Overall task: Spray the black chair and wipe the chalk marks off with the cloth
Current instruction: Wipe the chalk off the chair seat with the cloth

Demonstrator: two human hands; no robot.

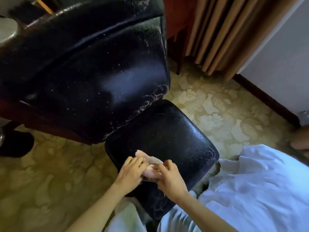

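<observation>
Left grip [132, 171] and right grip [168, 178] both pinch cloth [150, 160] over black chair [167, 131], bunching it (likely for a clean face); chalk marks [209, 155] at chair's right edge.

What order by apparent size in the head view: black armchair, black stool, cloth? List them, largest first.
1. black armchair
2. black stool
3. cloth, clearly smallest, though partly covered, so its full size is unsure.
</observation>
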